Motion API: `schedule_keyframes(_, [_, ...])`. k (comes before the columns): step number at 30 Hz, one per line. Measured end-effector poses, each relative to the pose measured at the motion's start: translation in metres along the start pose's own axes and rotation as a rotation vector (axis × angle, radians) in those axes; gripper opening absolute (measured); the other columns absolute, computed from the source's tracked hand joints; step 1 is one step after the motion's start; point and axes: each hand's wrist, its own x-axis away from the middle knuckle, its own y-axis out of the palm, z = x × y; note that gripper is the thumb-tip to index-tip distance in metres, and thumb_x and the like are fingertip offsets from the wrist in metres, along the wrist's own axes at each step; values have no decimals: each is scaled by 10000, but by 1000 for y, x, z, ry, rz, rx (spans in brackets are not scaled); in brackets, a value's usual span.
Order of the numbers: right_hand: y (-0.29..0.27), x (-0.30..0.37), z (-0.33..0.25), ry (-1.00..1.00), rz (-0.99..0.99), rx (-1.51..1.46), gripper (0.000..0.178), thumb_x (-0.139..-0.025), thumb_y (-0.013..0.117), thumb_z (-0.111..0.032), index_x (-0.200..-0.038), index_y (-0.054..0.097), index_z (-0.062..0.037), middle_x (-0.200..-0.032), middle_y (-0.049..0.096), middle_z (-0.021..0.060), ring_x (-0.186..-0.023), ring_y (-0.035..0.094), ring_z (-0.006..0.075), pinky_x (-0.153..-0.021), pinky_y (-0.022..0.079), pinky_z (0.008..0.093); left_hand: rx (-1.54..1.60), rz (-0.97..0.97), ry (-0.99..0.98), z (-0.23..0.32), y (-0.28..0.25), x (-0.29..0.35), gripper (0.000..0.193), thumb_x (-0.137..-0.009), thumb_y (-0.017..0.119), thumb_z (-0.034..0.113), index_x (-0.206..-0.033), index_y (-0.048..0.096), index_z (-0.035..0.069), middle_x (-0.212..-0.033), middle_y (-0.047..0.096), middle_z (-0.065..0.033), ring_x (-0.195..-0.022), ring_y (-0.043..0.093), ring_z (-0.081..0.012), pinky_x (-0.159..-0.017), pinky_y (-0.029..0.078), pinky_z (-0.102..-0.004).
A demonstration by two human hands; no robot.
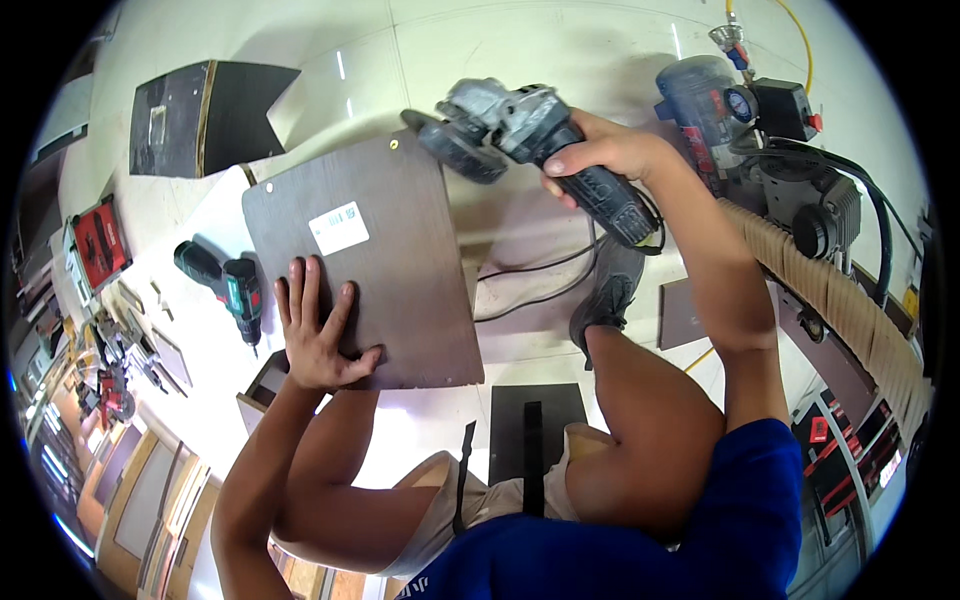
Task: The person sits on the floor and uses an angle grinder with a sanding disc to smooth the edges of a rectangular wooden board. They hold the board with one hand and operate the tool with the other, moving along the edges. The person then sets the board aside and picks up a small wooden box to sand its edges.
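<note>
A flat dark brown board with a white label and small holes near its far corners lies in front of me. My left hand rests on its near left part, fingers spread flat. My right hand is wrapped round the black body of an angle grinder. The grinder's dark disc is at the board's far right corner; I cannot tell whether it touches. A thin black cable runs across the floor behind the board's right edge.
A green and black cordless drill lies left of the board. Beyond it stands a dark board box. At the right are an air compressor and a ribbed tan hose. A red case and several tools lie far left.
</note>
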Motion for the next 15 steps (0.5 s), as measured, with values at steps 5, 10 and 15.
schedule_keyframes(5, [7, 23, 4, 30, 33, -138, 596, -776, 766, -198, -1241, 463, 20, -849, 647, 159, -664, 670, 246, -613, 581, 376, -31, -2, 17, -1, 1, -1, 874, -818, 551, 724, -1473, 513, 145, -1567, 304, -344, -1470, 268, -528, -1164, 138, -666])
schedule_keyframes(10, [0, 0, -2, 38, -65, -56, 595, -749, 778, -237, -1208, 497, 19, -836, 650, 164, -653, 670, 250, -603, 574, 370, -16, 2, 4, 0, 0, 1, 843, -790, 590, 693, -1435, 557, 152, -1581, 299, -321, -1483, 255, -506, -1172, 125, -659])
schedule_keyframes(15, [0, 20, 11, 38, -36, -84, 570, -729, 799, -265, -1153, 542, 17, -830, 659, 167, -638, 671, 251, -603, 568, 364, 6, 0, -15, 0, 2, 0, 822, -746, 645, 672, -1404, 606, 182, -1604, 288, -279, -1504, 223, -476, -1183, 106, -649])
